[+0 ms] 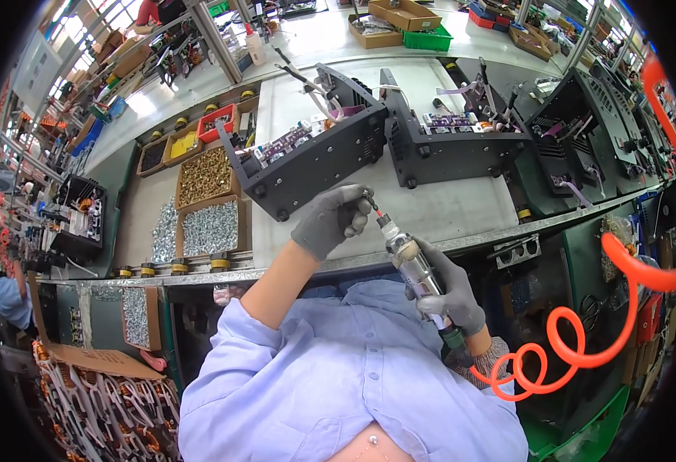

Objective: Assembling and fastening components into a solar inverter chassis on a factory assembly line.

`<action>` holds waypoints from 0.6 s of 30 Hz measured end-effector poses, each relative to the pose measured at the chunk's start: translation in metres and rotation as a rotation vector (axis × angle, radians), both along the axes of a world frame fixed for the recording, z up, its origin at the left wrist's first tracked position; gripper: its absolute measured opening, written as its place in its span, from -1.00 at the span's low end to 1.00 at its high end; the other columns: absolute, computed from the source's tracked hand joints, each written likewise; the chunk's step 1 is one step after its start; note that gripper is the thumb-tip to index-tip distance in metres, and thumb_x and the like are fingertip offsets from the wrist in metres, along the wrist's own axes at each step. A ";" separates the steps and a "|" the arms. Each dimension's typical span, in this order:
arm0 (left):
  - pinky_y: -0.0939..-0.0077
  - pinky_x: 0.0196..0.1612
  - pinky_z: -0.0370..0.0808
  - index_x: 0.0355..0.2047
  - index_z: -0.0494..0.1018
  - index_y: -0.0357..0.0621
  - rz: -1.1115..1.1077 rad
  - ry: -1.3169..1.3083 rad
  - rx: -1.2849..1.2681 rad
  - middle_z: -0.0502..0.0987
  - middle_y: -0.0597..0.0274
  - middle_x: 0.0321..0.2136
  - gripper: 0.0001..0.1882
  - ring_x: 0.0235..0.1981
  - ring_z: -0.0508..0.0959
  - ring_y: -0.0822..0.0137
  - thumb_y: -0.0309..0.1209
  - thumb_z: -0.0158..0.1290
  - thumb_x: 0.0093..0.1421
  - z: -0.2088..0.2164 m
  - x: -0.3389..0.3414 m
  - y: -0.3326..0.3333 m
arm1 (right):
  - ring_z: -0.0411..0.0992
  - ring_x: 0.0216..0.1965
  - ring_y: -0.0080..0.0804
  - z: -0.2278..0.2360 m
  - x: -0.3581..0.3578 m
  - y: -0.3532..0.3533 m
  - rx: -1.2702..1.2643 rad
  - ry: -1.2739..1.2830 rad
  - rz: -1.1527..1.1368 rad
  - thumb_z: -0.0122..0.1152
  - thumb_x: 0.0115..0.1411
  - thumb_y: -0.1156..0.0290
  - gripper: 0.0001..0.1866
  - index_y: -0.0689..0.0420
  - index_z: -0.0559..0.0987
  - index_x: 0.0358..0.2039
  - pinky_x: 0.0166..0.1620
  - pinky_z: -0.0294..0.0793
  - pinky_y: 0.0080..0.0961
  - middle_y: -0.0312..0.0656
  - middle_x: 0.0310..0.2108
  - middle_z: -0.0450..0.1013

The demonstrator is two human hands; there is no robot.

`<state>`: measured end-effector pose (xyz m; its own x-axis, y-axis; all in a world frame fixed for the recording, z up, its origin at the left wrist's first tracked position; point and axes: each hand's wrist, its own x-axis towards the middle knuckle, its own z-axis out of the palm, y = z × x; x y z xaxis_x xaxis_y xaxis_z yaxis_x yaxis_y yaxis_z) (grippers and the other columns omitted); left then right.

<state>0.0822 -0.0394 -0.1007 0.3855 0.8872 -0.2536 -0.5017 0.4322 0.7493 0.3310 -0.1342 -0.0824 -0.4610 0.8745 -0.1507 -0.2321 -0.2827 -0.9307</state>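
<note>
My right hand (pixel 457 292), in a grey glove, is wrapped around a pneumatic screwdriver (pixel 419 273) with a clear-and-silver body, angled up and to the left. My left hand (pixel 332 222), gloved too, pinches a small dark piece (pixel 370 201) by the screwdriver's reddish tip; its exact kind is too small to tell. Just beyond my hands stands a black metal chassis (pixel 319 165) holding a purple-and-white circuit board (pixel 296 145). A second black chassis (pixel 461 154) with a similar board is to its right.
At the left are boxes of brass-coloured fasteners (pixel 205 174) and silver screws (pixel 212 229), and a red bin (pixel 217 123). A coiled orange air hose (pixel 577 354) loops at my right. More black housings (pixel 565 115) stand at the far right. The bench edge (pixel 461 245) runs before me.
</note>
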 end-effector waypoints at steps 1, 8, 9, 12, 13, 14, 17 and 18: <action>0.77 -0.72 0.31 -0.20 0.43 -0.28 0.006 -0.026 -0.026 0.53 0.29 -0.51 -0.74 -0.65 0.46 0.51 -0.31 -0.09 0.30 0.000 0.005 0.001 | 0.43 -0.36 -0.52 -0.005 0.003 0.000 0.007 -0.015 -0.012 0.34 -0.28 0.42 0.05 0.26 0.13 0.30 -0.39 0.49 -0.59 -0.14 -0.17 0.41; 0.71 -0.70 0.25 -0.28 0.44 -0.17 0.037 -0.021 -0.048 0.48 0.37 -0.57 -0.80 -0.64 0.42 0.54 -0.30 -0.04 0.27 0.006 0.041 0.008 | 0.37 -0.32 -0.61 0.002 0.023 -0.003 0.046 -0.056 -0.060 0.35 -0.24 0.38 0.01 0.26 0.16 0.30 -0.21 0.40 -0.63 -0.24 -0.18 0.39; 0.71 -0.70 0.25 -0.28 0.44 -0.17 0.029 -0.019 -0.044 0.48 0.37 -0.57 -0.80 -0.64 0.42 0.54 -0.30 -0.04 0.27 0.007 0.048 0.009 | 0.37 -0.32 -0.61 0.001 0.026 -0.003 0.049 -0.055 -0.069 0.35 -0.24 0.38 0.01 0.26 0.16 0.30 -0.21 0.40 -0.63 -0.24 -0.18 0.39; 0.70 -0.71 0.25 -0.31 0.44 -0.17 0.094 0.027 -0.062 0.47 0.36 -0.58 -0.80 -0.67 0.42 0.52 -0.29 -0.02 0.25 0.011 0.067 0.012 | 0.35 -0.29 -0.62 -0.006 0.035 -0.003 0.116 -0.100 -0.113 0.35 -0.23 0.38 0.01 0.27 0.16 0.30 -0.16 0.38 -0.64 -0.26 -0.16 0.39; 0.69 -0.72 0.24 -0.33 0.44 -0.16 0.104 0.037 -0.082 0.47 0.36 -0.59 -0.80 -0.68 0.42 0.51 -0.28 -0.01 0.23 0.015 0.073 0.012 | 0.34 -0.27 -0.63 -0.009 0.037 -0.003 0.145 -0.138 -0.128 0.35 -0.23 0.38 0.01 0.27 0.15 0.30 -0.14 0.37 -0.64 -0.27 -0.16 0.39; 0.67 -0.72 0.24 -0.34 0.44 -0.15 0.114 0.048 -0.103 0.47 0.35 -0.59 -0.80 -0.70 0.41 0.50 -0.27 0.00 0.22 0.017 0.077 0.013 | 0.33 -0.26 -0.64 -0.010 0.039 -0.003 0.173 -0.176 -0.144 0.35 -0.23 0.39 0.01 0.27 0.15 0.30 -0.11 0.36 -0.65 -0.28 -0.15 0.39; 0.64 -0.73 0.24 -0.37 0.44 -0.13 0.099 0.036 -0.108 0.47 0.34 -0.59 -0.81 -0.71 0.41 0.49 -0.27 0.00 0.21 0.014 0.088 0.019 | 0.43 -0.35 -0.56 -0.001 0.044 -0.003 0.165 -0.208 -0.200 0.37 -0.29 0.39 0.04 0.29 0.15 0.29 -0.24 0.45 -0.60 -0.21 -0.23 0.44; 0.64 -0.73 0.24 -0.37 0.44 -0.13 0.096 0.037 -0.106 0.47 0.34 -0.59 -0.81 -0.71 0.41 0.49 -0.27 0.00 0.21 0.014 0.091 0.020 | 0.41 -0.35 -0.58 0.001 0.046 -0.003 0.160 -0.187 -0.203 0.35 -0.29 0.41 0.03 0.29 0.16 0.29 -0.22 0.43 -0.61 -0.23 -0.23 0.43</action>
